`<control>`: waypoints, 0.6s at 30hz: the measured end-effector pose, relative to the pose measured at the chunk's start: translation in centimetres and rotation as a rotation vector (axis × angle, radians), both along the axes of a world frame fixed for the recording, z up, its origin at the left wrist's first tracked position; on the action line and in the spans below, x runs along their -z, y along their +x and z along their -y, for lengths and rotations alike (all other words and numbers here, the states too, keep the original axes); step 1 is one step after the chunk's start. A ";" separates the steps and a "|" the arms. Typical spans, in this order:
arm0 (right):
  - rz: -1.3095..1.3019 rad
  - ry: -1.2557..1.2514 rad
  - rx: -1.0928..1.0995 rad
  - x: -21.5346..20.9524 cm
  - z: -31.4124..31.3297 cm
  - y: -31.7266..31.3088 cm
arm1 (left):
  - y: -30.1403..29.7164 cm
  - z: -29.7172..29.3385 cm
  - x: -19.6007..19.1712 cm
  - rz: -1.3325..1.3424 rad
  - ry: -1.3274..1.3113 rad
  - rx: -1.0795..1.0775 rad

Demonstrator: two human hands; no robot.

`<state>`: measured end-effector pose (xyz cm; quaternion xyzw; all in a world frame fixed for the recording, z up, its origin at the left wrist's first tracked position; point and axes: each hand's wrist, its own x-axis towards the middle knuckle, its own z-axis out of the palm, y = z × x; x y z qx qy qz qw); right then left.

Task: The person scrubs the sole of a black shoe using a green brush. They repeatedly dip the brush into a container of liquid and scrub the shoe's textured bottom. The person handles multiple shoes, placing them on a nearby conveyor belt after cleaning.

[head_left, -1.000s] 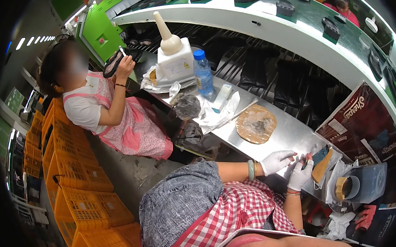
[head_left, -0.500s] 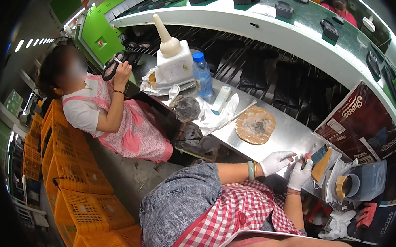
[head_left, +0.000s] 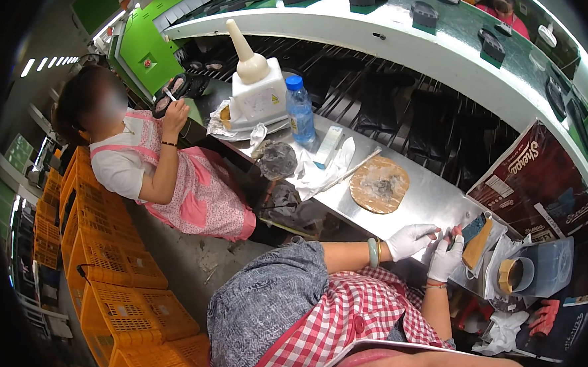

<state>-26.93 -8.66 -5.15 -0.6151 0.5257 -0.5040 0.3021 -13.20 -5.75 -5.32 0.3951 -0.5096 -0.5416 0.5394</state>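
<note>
Both my hands wear white gloves with bare fingertips and meet over the near edge of the metal bench (head_left: 432, 214). My left hand (head_left: 410, 241) has its fingers stretched toward the right one, with nothing seen in them. Bent fingers close my right hand (head_left: 446, 258) around something small and dark that I cannot make out. Just right of it lie a blue-grey piece (head_left: 472, 230) and a tan block (head_left: 477, 245) on white wrapping. Left of my hands is a round brown pad (head_left: 366, 195) with whitish residue on it.
A white jug with a long spout (head_left: 262, 102), a blue-capped bottle (head_left: 301, 117) and white paper (head_left: 338, 166) occupy the bench's left. Shoe soles ride the green conveyor (head_left: 442, 25) above. At left, a co-worker (head_left: 149, 162) holds a sandal beside orange crates (head_left: 117, 260). A clear tub (head_left: 552, 267) stands right.
My hands stay almost in place, with only slight finger movement. The co-worker's raised hand and the sandal have shifted a little. The soles on the conveyor have crept slightly right.
</note>
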 end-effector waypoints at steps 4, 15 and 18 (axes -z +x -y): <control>0.005 -0.014 0.021 0.1 0.1 0.2 | 0.2 0.3 0.0 0.083 -0.026 -0.007; -0.011 0.024 -0.051 -0.3 0.2 -1.3 | -0.1 0.3 -0.1 0.065 0.021 0.004; -0.092 -0.016 -0.025 0.4 0.3 -2.4 | 0.9 1.7 -2.9 0.117 0.190 0.068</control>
